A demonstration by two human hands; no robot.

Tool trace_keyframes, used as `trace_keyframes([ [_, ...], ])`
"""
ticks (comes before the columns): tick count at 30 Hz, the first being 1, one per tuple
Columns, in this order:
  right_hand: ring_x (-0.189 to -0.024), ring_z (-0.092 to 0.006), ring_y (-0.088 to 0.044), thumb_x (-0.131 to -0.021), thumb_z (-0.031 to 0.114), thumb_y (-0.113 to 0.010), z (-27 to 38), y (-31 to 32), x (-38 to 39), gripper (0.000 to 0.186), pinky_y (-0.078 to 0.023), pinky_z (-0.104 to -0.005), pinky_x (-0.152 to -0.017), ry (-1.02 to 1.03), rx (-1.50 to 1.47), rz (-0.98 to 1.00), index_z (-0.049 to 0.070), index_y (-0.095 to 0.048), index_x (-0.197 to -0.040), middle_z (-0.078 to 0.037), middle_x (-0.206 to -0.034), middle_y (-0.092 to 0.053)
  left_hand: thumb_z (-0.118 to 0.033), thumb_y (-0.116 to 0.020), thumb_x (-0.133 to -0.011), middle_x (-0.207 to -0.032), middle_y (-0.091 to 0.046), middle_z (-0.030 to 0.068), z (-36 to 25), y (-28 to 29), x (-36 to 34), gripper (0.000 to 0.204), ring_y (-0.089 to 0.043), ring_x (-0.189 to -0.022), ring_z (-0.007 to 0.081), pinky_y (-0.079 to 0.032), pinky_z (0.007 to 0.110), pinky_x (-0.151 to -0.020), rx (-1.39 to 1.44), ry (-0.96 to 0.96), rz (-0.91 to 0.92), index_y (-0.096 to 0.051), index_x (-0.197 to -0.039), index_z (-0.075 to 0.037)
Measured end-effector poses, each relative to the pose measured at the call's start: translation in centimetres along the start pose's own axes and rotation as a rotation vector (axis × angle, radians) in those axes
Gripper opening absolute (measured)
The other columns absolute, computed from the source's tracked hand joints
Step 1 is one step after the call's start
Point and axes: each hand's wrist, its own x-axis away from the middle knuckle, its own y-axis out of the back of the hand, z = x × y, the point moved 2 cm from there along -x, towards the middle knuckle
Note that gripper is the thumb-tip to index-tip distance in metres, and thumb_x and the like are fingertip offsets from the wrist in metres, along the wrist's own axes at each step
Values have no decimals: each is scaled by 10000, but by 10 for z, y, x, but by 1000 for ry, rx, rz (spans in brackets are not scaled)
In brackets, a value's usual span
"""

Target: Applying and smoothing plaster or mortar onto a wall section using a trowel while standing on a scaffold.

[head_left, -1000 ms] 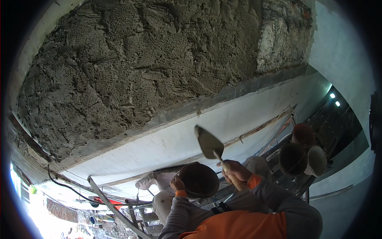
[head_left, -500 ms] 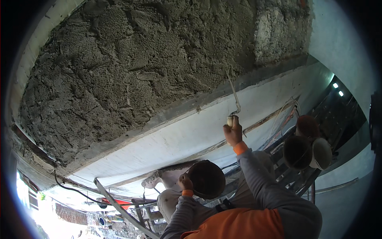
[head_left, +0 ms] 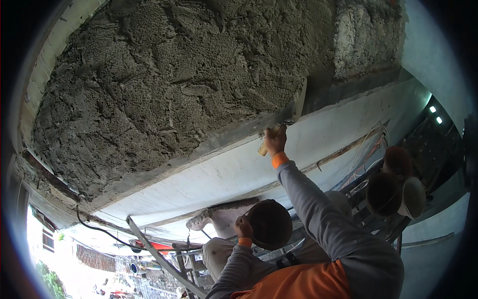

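Observation:
My right hand [head_left: 276, 139] is closed round the pale handle of a trowel [head_left: 300, 98]. The trowel's blade lies at the lower right border of the rough grey mortar [head_left: 174, 94] on the wall. Lower down, my left hand [head_left: 243, 228] is closed on the rim of a dark, round bucket [head_left: 272, 225], tilted so that its mouth shows. What lies inside the bucket is too dark to make out.
A smooth white surface [head_left: 214, 174] runs below the mortar. Several buckets [head_left: 384, 193] cluster at the right beside wooden slats. A slanting wooden bar [head_left: 159, 256] and a black cable [head_left: 99, 224] are at the lower left. Bare rough masonry [head_left: 368, 37] shows at the upper right.
My right hand has moved up and left, bringing the trowel's blade nearly upright against the mortar's lower edge. My left hand still grips the bucket. The view has shifted slightly.

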Motion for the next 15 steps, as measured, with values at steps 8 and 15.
trace_keyframes([
  [8, -625, -159, -560, -793, 82, -587, 99, -50, 66, 303, -508, -279, -546, -327, -618, 255, 33, -386, -1015, -88, -808, -503, -246, -457, -831, -679, -561, 237, 15, -4, 1, 310, -537, -633, 417, -389, 453, -556, 26, 70, -32, -563, -702, 15],
  [15, -620, -176, -547, -816, 151, -542, 217, 9, 82, 204, -473, -323, -537, -784, -1349, 744, 108, -428, -979, -57, -754, -521, -252, -457, -822, -687, -564, 246, 11, 4, -3, 314, -538, -640, 425, -395, 462, -571, 47, 79, -44, -576, -708, 15],
])
